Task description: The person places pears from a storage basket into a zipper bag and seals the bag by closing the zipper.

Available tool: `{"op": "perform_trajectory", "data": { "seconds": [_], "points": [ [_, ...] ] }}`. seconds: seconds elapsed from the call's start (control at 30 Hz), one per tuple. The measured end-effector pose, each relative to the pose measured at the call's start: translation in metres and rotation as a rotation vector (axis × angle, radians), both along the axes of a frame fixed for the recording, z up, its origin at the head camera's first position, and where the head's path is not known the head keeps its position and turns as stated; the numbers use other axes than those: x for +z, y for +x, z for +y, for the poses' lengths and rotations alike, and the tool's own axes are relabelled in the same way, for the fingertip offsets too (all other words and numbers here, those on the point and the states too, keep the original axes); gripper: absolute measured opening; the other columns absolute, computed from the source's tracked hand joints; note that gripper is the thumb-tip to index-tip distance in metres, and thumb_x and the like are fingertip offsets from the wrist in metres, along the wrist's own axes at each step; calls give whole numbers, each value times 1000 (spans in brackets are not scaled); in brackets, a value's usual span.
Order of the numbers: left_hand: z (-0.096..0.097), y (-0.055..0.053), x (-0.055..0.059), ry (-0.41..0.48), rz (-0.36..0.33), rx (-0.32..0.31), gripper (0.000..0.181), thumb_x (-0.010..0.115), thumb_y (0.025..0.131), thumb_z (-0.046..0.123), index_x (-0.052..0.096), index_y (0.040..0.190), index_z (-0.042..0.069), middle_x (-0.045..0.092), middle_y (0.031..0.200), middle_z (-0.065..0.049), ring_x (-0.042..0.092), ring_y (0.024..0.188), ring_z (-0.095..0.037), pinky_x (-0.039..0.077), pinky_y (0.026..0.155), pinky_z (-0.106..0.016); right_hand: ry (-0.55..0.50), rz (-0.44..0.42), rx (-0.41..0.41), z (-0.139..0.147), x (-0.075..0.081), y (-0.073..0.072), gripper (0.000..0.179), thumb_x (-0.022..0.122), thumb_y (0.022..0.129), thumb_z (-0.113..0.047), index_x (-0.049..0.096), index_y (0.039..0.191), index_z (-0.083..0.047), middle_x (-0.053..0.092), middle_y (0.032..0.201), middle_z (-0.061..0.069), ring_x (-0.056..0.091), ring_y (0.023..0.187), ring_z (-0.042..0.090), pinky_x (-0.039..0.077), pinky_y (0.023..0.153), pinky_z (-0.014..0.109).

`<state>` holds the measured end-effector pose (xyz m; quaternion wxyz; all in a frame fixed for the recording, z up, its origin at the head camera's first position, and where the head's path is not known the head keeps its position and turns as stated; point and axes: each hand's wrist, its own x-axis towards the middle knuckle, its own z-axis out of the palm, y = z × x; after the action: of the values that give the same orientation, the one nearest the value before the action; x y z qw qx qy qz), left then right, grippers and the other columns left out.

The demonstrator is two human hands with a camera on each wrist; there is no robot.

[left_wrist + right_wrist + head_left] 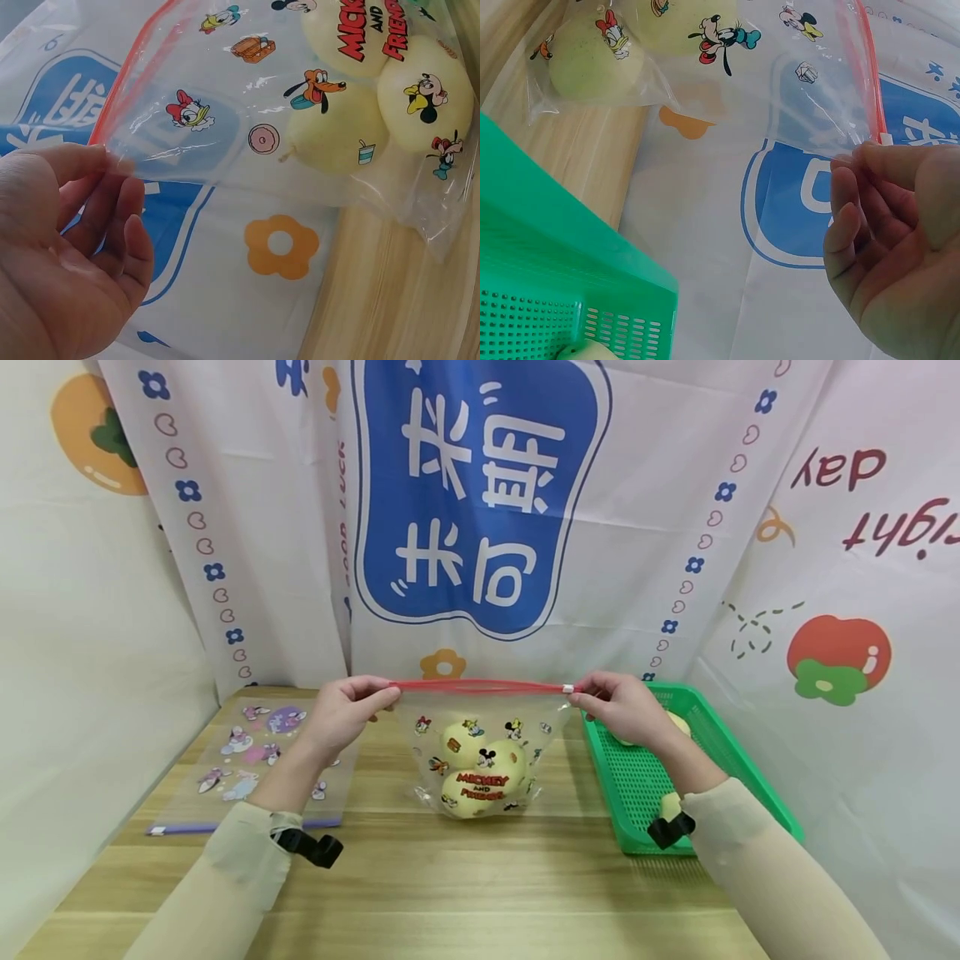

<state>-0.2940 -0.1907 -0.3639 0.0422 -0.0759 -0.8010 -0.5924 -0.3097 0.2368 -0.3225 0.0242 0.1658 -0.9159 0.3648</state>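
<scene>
A clear zipper bag (480, 706) with a red top strip and cartoon prints hangs upright between my hands. Inside its lower part are several pale yellow, round fruits (334, 142), one showing a short stem. My left hand (348, 710) pinches the bag's top left corner between thumb and forefinger. At the opposite top corner my right hand (618, 706) pinches the bag, right by the white slider (567, 688). The red strip (870, 82) runs taut between the two hands, with a narrow gap between its edges in the head view.
On the right stands a green perforated basket (633, 793) with a few pale fruits (670, 806), partly behind my right arm. Another clear bag (180, 802) with a purple zipper lies flat on the wooden table (450, 893) at left. Printed curtains (637, 460) enclose the back and sides.
</scene>
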Motion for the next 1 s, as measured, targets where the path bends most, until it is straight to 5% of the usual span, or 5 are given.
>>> {"op": "perform_trajectory", "data": {
  "seconds": [0.23,0.4,0.73,1.0],
  "points": [
    [3,0,5,-63,-12,-16,44,74,105,48,74,134,14,74,126,-3,63,112,-20,56,91,-28,-6,-15,14,0,-1,1,21,72,108,-28,79,115,-9,77,97,7,68,83,22,59,68,31],
    [15,1,21,-119,57,-23,46,73,104,53,72,137,20,72,134,-4,63,116,-24,57,95,-33,-8,-30,8,-1,-1,2,20,72,108,-29,79,115,-12,76,98,7,69,84,24,59,69,33],
    [81,5,58,-336,387,-99,29,75,104,28,77,127,10,76,128,-7,68,121,-25,56,113,-50,11,-23,12,0,-2,2,21,72,108,-30,79,115,-12,77,98,6,71,87,28,60,72,35],
    [130,0,68,-422,426,-265,31,74,104,25,77,130,9,76,130,-8,69,122,-24,59,111,-46,3,-25,13,-1,-4,3,18,72,108,-30,79,112,-14,77,96,6,71,83,23,60,71,36]
  ]
}}
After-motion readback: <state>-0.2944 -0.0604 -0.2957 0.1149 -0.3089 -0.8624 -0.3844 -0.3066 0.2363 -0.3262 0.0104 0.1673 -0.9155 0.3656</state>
